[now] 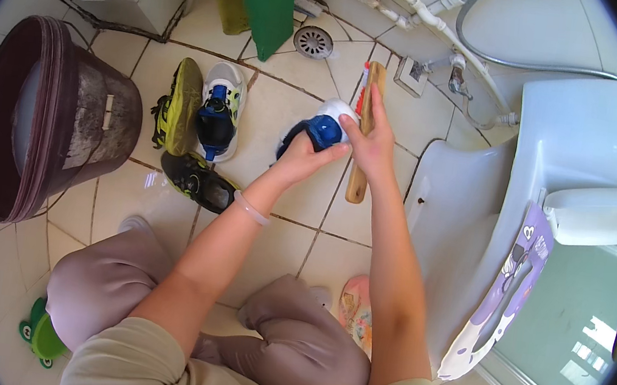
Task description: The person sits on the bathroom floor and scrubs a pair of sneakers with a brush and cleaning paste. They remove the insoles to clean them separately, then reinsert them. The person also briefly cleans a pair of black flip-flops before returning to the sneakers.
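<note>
My left hand [303, 160] has its fingers inside the opening of a blue-and-white shoe [324, 129] and holds it above the tiled floor. My right hand [374, 143] grips a wooden-handled brush [359, 184] with red and white bristles; the bristles face the shoe's white toe, and whether they touch it I cannot tell. Left of the hands, a white, blue and black shoe [234, 78] stands upright. Beside it a yellow-green shoe [184, 113] lies on its side, and a black shoe with yellow-green trim [187, 176] is below them.
A dark plastic bucket [87, 104] stands at the left, a round floor drain [313, 42] farther off. White pipes [415, 8] run along the wall. A toilet [578, 132] with a purple patterned seat cover [532, 229] is at the right. A green frog-shaped container [48, 337] sits lower left.
</note>
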`<act>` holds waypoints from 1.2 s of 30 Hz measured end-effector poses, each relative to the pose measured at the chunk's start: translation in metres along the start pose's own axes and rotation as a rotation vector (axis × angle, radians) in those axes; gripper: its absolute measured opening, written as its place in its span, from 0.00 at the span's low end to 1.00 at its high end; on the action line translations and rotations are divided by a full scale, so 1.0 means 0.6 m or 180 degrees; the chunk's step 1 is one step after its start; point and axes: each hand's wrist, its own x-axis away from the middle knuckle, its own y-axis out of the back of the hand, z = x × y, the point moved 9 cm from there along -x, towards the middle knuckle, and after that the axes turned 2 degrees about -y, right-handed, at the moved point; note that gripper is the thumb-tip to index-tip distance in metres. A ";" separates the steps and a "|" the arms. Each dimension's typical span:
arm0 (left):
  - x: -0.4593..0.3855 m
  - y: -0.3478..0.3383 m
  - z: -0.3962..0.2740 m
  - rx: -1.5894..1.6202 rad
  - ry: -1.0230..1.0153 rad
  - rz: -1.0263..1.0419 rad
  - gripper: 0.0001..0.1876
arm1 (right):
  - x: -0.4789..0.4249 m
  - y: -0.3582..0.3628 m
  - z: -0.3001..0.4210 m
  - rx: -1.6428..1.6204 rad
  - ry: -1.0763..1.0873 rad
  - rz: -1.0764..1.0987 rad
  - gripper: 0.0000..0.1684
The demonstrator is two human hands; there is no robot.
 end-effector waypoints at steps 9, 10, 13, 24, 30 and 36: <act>-0.012 0.053 0.017 0.1972 0.0164 -0.1118 0.16 | 0.131 -0.096 0.017 0.1166 0.0394 0.0365 0.38; -0.008 0.055 0.013 0.1988 -0.0189 -0.1348 0.14 | 0.113 -0.091 0.016 0.1078 0.0084 0.0290 0.38; 0.001 0.061 0.020 0.1171 -0.0494 -0.1495 0.13 | 0.069 -0.081 0.005 0.0945 -0.0575 0.0203 0.37; 0.004 0.081 0.028 0.1136 -0.0272 -0.1764 0.11 | 0.070 -0.091 0.017 0.0796 -0.0802 0.0391 0.33; 0.003 0.067 0.027 0.1388 -0.0450 -0.1833 0.14 | 0.034 -0.062 -0.025 0.0525 -0.0404 -0.0003 0.31; 0.018 0.084 -0.036 -0.0372 -0.1001 -0.1418 0.11 | 0.073 -0.027 0.044 0.0702 -0.0356 0.0182 0.29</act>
